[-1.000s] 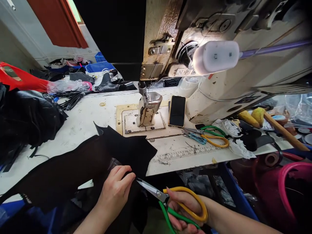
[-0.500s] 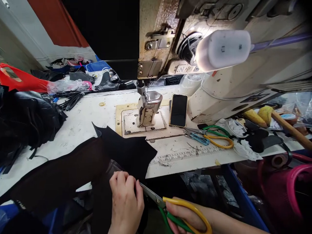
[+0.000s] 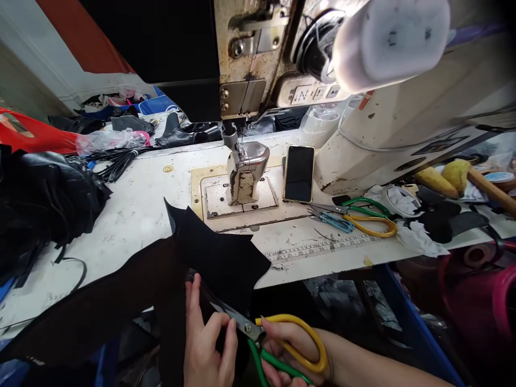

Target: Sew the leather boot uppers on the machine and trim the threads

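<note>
Black fabric [image 3: 121, 279] with a brownish-black strip lies over the table's front edge and hangs down. My left hand [image 3: 209, 344] grips the fabric near its middle, two fingers stretched along it, thumb and another finger pinching close to the blades. In my right hand [image 3: 294, 344] is a pair of scissors [image 3: 246, 326] with one yellow and one green handle. Their blades are parted a little and reach into the fabric beside my left fingers; the tips are partly hidden by it.
Behind the fabric stands a sewing machine post [image 3: 245, 172], with a phone [image 3: 299, 173] beside it. Small blue snips [image 3: 336, 221] and another pair of scissors [image 3: 373, 226] lie to the right, behind a printed ruler [image 3: 322, 250]. Black leather pieces [image 3: 52, 199] are heaped at left.
The scissors have moved left and deeper into the fabric. My left hand has shifted down, its fingers now stretched out instead of curled. The camera view has shifted slightly.
</note>
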The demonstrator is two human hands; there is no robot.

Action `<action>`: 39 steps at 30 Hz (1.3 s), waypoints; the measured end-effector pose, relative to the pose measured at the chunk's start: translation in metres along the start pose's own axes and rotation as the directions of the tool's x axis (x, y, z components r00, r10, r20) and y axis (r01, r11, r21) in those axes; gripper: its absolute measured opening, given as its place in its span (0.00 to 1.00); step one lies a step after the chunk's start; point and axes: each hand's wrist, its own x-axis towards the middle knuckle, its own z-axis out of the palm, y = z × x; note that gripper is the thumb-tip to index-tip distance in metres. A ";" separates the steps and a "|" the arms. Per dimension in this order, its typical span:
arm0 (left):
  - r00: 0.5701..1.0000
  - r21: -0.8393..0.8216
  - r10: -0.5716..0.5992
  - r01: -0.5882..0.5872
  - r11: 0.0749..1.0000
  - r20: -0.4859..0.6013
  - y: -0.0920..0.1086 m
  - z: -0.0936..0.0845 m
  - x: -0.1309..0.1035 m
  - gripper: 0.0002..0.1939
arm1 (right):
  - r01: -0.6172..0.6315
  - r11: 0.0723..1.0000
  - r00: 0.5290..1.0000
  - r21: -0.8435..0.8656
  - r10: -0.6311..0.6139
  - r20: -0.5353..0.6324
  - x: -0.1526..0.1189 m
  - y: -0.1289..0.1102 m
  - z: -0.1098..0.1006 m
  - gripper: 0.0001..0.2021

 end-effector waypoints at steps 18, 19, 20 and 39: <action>0.991 -0.118 -0.098 0.108 0.987 0.086 0.005 -0.020 0.003 0.11 | 0.215 0.935 0.912 0.281 -0.295 0.285 0.036 0.002 0.029 0.40; 0.990 -0.132 -0.106 0.117 0.984 0.092 0.004 -0.021 0.002 0.12 | 0.208 0.936 0.906 0.282 -0.294 0.306 0.039 -0.001 0.030 0.40; 0.989 -0.143 -0.113 0.126 0.982 0.099 0.003 -0.022 0.001 0.12 | 0.200 0.938 0.903 0.284 -0.289 0.318 0.041 -0.003 0.031 0.40; 0.994 0.481 0.106 -0.092 0.872 -0.003 -0.056 -0.045 0.045 0.07 | 0.126 0.988 0.882 -0.094 -0.155 -0.444 0.056 -0.008 0.058 0.49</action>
